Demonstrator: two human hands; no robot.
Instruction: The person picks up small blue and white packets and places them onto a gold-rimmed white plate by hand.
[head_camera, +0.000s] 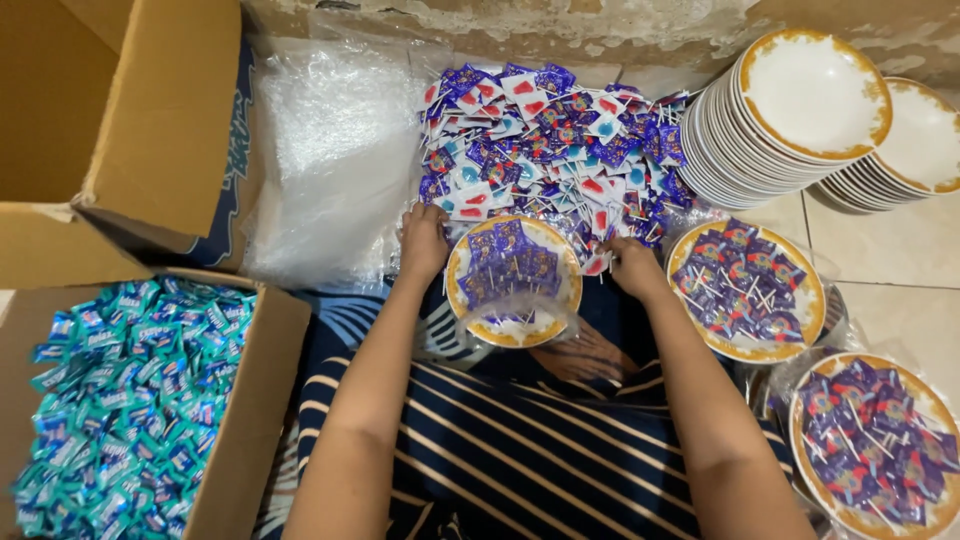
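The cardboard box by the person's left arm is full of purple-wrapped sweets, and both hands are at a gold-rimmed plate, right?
Not quite: the head view shows the cardboard box holds teal-wrapped sweets, not purple. The left hand and right hand are indeed at the gold-rimmed plate.

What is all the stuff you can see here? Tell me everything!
lollipop pile: too many to count, purple, white and red wrappers, on the floor at top centre
plate in the lap: one, white with a gold rim, loaded with purple lollipops
filled plates: two, gold-rimmed, at right, one nearer the corner
empty plate stacks: two, white and gold, top right
candy box: one, cardboard, full of teal wrapped candies, bottom left
open box: one, brown cardboard, top left
plastic sheet: one, clear, left of the pile
left hand: at the plate's left edge
right hand: at the plate's right, by the pile
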